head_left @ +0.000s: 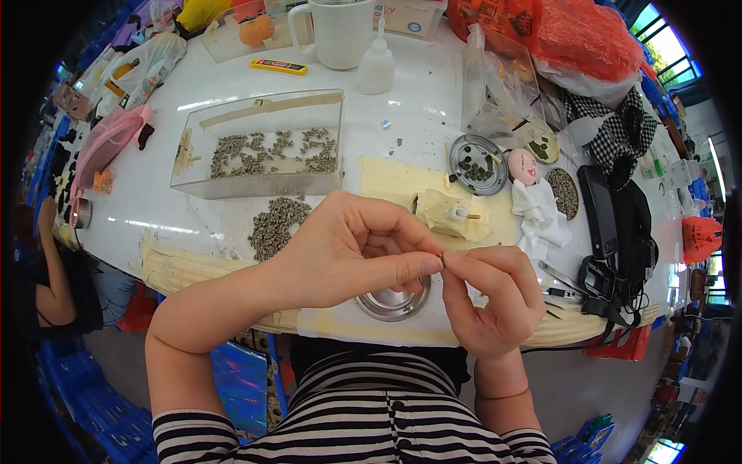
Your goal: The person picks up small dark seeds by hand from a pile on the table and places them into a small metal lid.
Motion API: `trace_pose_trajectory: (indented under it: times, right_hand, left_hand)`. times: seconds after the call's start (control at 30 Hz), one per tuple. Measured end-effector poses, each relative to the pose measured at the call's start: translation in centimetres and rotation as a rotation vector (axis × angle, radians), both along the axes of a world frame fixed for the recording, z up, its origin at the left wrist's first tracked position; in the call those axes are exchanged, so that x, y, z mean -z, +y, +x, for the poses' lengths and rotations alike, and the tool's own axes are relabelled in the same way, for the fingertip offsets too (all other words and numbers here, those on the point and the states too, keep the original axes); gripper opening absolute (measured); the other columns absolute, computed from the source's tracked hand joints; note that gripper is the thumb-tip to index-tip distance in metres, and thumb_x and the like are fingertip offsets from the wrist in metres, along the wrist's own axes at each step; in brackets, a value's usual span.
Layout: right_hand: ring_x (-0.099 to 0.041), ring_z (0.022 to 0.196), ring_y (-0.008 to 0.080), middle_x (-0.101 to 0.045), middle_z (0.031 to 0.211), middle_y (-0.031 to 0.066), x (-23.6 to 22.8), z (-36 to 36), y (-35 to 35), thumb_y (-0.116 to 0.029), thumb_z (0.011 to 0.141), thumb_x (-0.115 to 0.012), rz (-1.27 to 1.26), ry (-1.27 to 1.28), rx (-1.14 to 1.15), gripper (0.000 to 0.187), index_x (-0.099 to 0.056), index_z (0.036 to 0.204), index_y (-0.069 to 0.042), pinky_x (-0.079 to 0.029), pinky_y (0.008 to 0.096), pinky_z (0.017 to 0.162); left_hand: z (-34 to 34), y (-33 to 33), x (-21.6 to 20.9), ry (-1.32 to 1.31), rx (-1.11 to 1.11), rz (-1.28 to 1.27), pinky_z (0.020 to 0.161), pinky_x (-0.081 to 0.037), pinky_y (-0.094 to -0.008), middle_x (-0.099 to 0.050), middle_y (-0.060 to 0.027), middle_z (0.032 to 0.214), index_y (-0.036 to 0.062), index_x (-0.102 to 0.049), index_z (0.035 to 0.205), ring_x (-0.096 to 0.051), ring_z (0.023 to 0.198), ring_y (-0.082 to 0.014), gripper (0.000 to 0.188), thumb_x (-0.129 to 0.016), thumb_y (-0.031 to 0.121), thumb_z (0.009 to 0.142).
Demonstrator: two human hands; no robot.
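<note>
Fingers (406, 225) pinched, L hand (340, 246) & R hand (495, 301) grip one tiny piece (441, 257) btwn them, nr steel dish (393, 308). From my remote seat: prob. fine two-handed handling; next move calls for steady tips, min. force.

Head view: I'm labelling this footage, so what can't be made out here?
All in the head view:
Tiny piece at the fingers: too small, and partly covered by them, so its exact shape is unclear.
Metal dish: far side hidden behind the left hand.
White mug: top cut off by the upper picture edge.
Large red bag: contents obscured by its crumpled plastic.
</note>
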State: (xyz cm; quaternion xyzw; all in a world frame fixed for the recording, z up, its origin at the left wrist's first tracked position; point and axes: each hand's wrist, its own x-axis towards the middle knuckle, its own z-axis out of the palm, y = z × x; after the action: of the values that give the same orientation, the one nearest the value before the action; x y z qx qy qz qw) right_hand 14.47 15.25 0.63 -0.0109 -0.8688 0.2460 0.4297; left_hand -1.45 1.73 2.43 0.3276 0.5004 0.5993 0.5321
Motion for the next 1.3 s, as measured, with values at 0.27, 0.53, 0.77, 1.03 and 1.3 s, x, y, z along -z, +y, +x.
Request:
trace_pose_trajectory:
  times: [0.27, 0.53, 0.77, 1.03, 1.3]
  right_hand:
    - [-0.063, 0.067, 0.0196, -0.066, 0.083, 0.0069, 0.0, 0.1, -0.2, 0.005, 0.069, -0.080, -0.046, -0.008, 0.004, 0.028, -0.072, 0.095, -0.004, -0.050, 0.0282, 0.054]
    - [-0.064, 0.068, 0.0191, -0.067, 0.083, 0.0079, -0.1, 0.3, -0.1, 0.005, 0.070, -0.081, -0.132, -0.031, -0.017, 0.025, -0.070, 0.091, -0.003, -0.051, 0.0284, 0.057]
    - [-0.065, 0.069, 0.0186, -0.067, 0.084, 0.0083, -0.1, 0.2, -0.3, 0.005, 0.071, -0.081, -0.149, -0.023, -0.027, 0.023, -0.070, 0.090, -0.003, -0.051, 0.0280, 0.057]
    - [-0.066, 0.071, 0.0188, -0.067, 0.085, 0.0085, -0.3, 0.1, -0.3, 0.007, 0.072, -0.080, -0.118, -0.031, -0.047, 0.026, -0.071, 0.095, -0.003, -0.053, 0.0282, 0.058]
    - [-0.066, 0.071, 0.0198, -0.067, 0.084, 0.0092, -0.1, 0.2, -0.1, 0.007, 0.074, -0.079, -0.155, -0.033, -0.027, 0.022, -0.070, 0.092, -0.002, -0.053, 0.0285, 0.060]
  left_hand:
    - [0.4, -0.1, 0.8, 0.227, -0.074, 0.149, 0.073, -0.057, -0.0243, -0.074, -0.0102, 0.089, -0.0043, -0.071, 0.104, -0.071, 0.081, -0.0121, 0.014, -0.071, 0.000, 0.090]
    - [0.3, -0.1, 0.8, 0.431, -0.080, 0.242, 0.071, -0.055, -0.0224, -0.075, -0.0068, 0.088, 0.0002, -0.074, 0.101, -0.071, 0.080, -0.0104, 0.016, -0.077, 0.002, 0.085]
    - [0.1, -0.1, 0.7, 0.567, -0.065, 0.255, 0.070, -0.056, -0.0228, -0.075, -0.0062, 0.086, 0.0002, -0.074, 0.100, -0.070, 0.077, -0.0099, 0.013, -0.075, 0.002, 0.087]
    - [-0.1, -0.1, 0.2, 0.109, 0.033, 0.054, 0.070, -0.057, -0.0231, -0.074, -0.0092, 0.087, -0.0056, -0.072, 0.102, -0.070, 0.078, -0.0115, 0.012, -0.068, 0.001, 0.093]
    - [0.1, 0.0, 1.1, 0.044, -0.015, 0.132, 0.068, -0.056, -0.0231, -0.074, -0.0094, 0.087, -0.0041, -0.073, 0.103, -0.070, 0.076, -0.0104, 0.015, -0.072, -0.001, 0.089]
